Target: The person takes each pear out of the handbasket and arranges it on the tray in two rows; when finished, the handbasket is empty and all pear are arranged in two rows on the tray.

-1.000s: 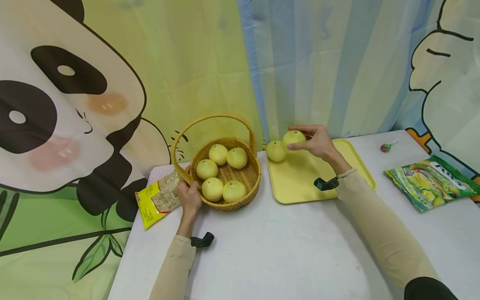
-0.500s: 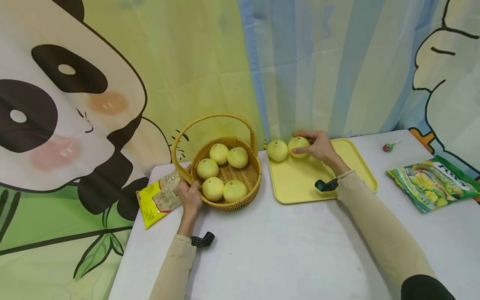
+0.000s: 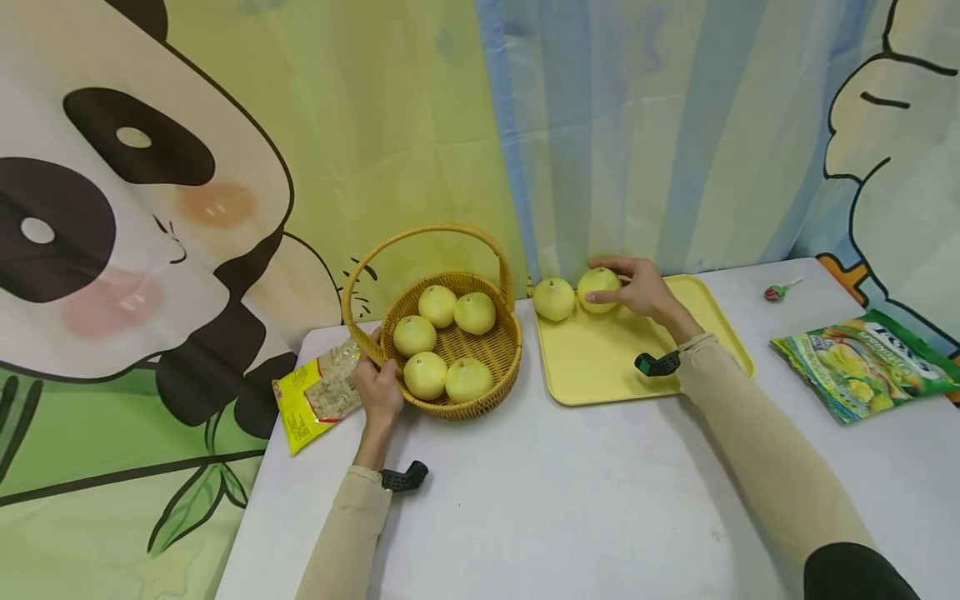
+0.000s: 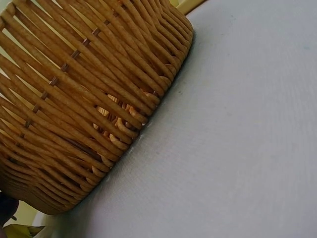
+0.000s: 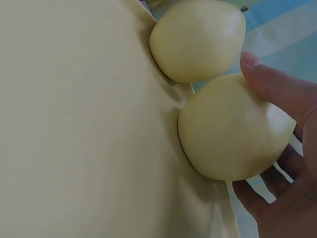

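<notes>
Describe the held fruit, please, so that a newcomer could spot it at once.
Find the yellow tray, right of the wicker basket. Two pale fruits are by its far edge. Pick the right-hand fruit, the only one held by the right grip.

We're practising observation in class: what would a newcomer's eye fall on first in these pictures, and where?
Probably the huge cartoon panda filling the left of the backdrop. Next, the wicker basket of five pale yellow pears, held at its left side by the left hand. Then the right hand, gripping another pear at the yellow tray's far left corner.
</notes>
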Tool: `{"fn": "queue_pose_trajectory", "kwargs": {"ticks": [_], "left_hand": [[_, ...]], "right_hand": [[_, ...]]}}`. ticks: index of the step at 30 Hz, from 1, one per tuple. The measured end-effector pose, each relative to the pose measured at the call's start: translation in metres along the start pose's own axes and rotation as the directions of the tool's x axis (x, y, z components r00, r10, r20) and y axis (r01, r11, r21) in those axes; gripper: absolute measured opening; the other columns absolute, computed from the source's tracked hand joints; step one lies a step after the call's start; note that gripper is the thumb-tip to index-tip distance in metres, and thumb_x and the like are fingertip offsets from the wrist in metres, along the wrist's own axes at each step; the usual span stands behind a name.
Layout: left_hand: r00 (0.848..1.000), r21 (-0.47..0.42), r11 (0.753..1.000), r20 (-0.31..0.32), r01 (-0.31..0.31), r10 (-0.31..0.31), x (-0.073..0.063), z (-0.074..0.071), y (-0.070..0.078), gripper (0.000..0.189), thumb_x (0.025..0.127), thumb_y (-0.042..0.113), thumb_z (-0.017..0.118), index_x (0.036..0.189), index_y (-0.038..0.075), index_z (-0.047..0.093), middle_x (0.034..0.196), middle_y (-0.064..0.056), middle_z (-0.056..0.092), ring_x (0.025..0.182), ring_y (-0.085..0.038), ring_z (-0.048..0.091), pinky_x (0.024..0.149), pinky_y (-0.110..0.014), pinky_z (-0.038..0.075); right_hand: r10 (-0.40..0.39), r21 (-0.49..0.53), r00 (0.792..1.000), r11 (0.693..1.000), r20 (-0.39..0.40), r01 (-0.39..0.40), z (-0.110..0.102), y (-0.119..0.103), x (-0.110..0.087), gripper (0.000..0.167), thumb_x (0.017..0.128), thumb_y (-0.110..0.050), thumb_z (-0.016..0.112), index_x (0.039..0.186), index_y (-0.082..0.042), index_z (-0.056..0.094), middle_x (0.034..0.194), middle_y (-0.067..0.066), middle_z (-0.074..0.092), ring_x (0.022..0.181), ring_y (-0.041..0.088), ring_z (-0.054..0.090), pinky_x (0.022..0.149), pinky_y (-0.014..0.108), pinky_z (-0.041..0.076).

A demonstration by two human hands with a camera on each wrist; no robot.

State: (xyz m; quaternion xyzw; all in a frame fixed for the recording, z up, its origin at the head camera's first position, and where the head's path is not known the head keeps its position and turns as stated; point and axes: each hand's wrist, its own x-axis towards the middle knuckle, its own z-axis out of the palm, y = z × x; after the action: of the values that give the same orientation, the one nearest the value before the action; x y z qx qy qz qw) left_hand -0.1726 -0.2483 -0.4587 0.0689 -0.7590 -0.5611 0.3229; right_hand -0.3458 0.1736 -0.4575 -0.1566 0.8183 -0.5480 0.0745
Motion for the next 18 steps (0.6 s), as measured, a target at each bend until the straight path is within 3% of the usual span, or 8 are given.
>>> {"fn": "queue_pose_trajectory", "kwargs": {"ticks": [5, 9, 14, 18], "left_hand": [[1.000, 0.004, 1.000, -0.008, -0.003, 0.003, 0.000, 0.000, -0.002, 0.067, 0.075, -0.018, 0.049, 0.141, -0.018, 0.056, 0.135, -0.042, 0.061, 0.122, -0.048, 0.060, 0.084, -0.008, 0.043], [1.000, 0.022, 1.000, -0.013, -0.010, 0.010, -0.001, 0.001, 0.002, 0.066, 0.075, -0.017, 0.049, 0.140, -0.018, 0.057, 0.132, -0.042, 0.062, 0.117, -0.048, 0.061, 0.082, -0.008, 0.042], [1.000, 0.038, 0.999, -0.025, -0.007, 0.008, 0.002, 0.001, -0.013, 0.066, 0.075, -0.018, 0.049, 0.140, -0.018, 0.057, 0.133, -0.043, 0.062, 0.115, -0.047, 0.061, 0.081, -0.007, 0.042], [0.999, 0.047, 0.999, -0.032, -0.014, 0.015, 0.005, 0.002, -0.029, 0.066, 0.076, -0.017, 0.049, 0.141, -0.017, 0.057, 0.134, -0.041, 0.062, 0.115, -0.046, 0.061, 0.081, -0.007, 0.042]], "right_hand": [[-0.002, -0.013, 1.000, 1.000, 0.013, 0.002, -0.001, -0.001, 0.000, 0.070, 0.089, -0.016, 0.085, 0.152, -0.003, 0.057, 0.162, 0.017, 0.050, 0.153, 0.039, 0.039, 0.124, 0.055, 0.034], [-0.086, -0.032, 0.996, 0.996, -0.019, 0.085, 0.001, -0.006, -0.002, 0.072, 0.089, -0.022, 0.087, 0.152, -0.007, 0.057, 0.160, 0.016, 0.053, 0.152, 0.036, 0.041, 0.128, 0.053, 0.028], [-0.196, -0.091, 0.977, 0.978, -0.083, 0.189, 0.007, -0.038, -0.005, 0.063, 0.088, -0.025, 0.087, 0.144, -0.006, 0.065, 0.152, 0.015, 0.061, 0.147, 0.036, 0.048, 0.126, 0.052, 0.032], [-0.254, -0.060, 0.965, 0.966, -0.068, 0.250, 0.015, -0.070, -0.009, 0.055, 0.088, -0.020, 0.087, 0.137, -0.003, 0.070, 0.142, 0.016, 0.068, 0.137, 0.038, 0.056, 0.118, 0.054, 0.042]]}}
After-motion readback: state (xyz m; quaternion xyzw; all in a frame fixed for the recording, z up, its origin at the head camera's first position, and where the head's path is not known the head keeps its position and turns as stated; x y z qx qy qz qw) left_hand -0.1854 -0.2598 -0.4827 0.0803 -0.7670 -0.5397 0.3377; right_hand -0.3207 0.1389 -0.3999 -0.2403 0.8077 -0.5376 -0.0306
